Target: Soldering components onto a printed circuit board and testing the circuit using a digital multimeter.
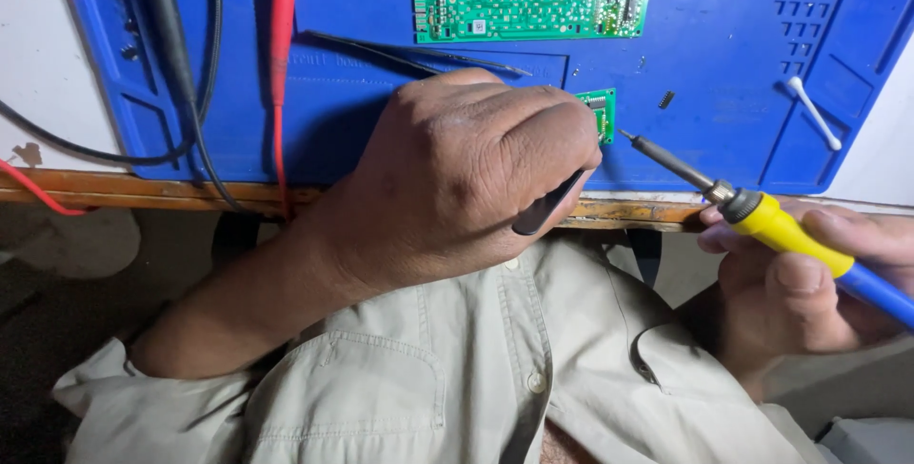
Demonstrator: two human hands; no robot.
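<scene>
Pinching dark metal tweezers [545,207], the left hand [457,174] covers most of a small green circuit board [602,112] on the blue silicone mat [724,55]. The right hand [809,283] grips a yellow-and-blue soldering iron [762,212]. The board looks light, stiff and fragile, best held by its edges.

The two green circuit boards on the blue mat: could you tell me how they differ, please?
The long circuit board is much larger than the small circuit board. The long circuit board lies fully in view at the top of the blue mat, untouched; the small circuit board is partly hidden behind the left hand, close to the soldering iron tip. Both are green and lie flat on the mat.
</scene>
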